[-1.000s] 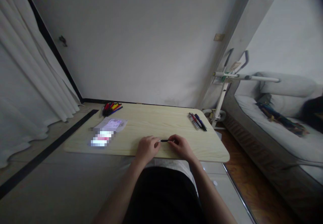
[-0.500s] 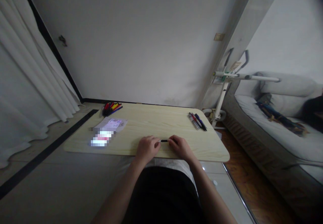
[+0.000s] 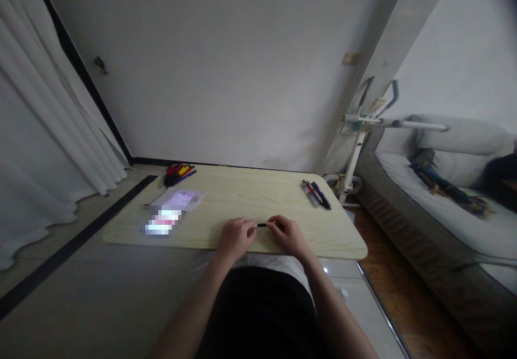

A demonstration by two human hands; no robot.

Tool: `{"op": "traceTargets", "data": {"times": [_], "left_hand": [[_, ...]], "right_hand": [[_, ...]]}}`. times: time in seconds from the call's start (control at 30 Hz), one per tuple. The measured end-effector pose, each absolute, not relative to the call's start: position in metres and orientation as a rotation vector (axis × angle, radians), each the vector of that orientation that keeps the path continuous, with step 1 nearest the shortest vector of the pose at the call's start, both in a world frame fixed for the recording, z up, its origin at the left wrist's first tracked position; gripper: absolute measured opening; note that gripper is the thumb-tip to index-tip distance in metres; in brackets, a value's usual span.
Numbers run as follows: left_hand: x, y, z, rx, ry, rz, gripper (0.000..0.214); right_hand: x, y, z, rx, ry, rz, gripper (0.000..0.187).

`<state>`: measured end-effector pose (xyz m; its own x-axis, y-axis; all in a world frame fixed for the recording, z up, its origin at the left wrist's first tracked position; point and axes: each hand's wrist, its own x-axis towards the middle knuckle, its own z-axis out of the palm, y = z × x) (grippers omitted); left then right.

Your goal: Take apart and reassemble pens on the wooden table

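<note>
A slim pen (image 3: 262,225) with a black middle part lies level between my two hands, just above the near part of the table (image 3: 242,192). My left hand (image 3: 237,236) pinches its left end between thumb and fingers. The right end sits in the closed fingertips of my right hand (image 3: 287,234). My fingers hide both ends of the pen. Whether it touches the tabletop I cannot tell.
Several pens (image 3: 315,194) lie side by side at the table's right. A pile of coloured pens (image 3: 178,174) is at the far left. In front of it are a plastic packet (image 3: 183,199) and a lit, pixelated screen (image 3: 162,222). Exercise equipment (image 3: 355,154) stands beyond the right edge.
My right hand has shifted very slightly up and left along the pen. My left hand and the things on the table look the same.
</note>
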<state>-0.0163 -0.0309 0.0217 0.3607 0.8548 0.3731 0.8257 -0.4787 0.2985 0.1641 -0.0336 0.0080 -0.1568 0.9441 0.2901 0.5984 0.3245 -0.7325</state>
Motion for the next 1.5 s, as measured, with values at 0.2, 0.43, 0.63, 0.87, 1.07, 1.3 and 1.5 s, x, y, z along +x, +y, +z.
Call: {"op": "traceTargets", "data": {"times": [0.2,0.43,0.63,0.87,1.07,1.3,1.5], "left_hand": [[-0.0159,-0.0310,0.0207,2.554,1.594,0.750,0.018],[-0.0169,-0.0302,0.0197,2.574,1.564,0.745,0.018],[-0.0171,-0.0298,0.0182,2.563,1.568,0.750,0.019],[-0.0180,-0.0294,0.0188,2.597,1.559,0.729,0.019],[-0.0182,-0.0291,0.0181,2.610,1.546,0.740,0.018],[-0.0174,-0.0292,0.0186,2.578,1.549,0.735,0.017],[-0.0180,-0.0289,0.0174,2.610,1.537,0.743,0.017]], "right_hand": [[0.1686,-0.0325,0.0033,-1.321,-1.831,0.661,0.019],[0.1689,-0.0308,0.0008,-1.332,-1.828,0.657,0.014],[0.1685,-0.0323,0.0025,-1.324,-1.858,0.637,0.014],[0.1687,-0.0325,0.0026,-1.355,-1.905,0.619,0.015],[0.1679,-0.0332,0.0071,-1.359,-1.945,0.594,0.019],[0.1659,-0.0334,0.0086,-1.425,-1.984,0.544,0.026],[0.1644,-0.0335,0.0092,-1.443,-1.966,0.544,0.030]]}}
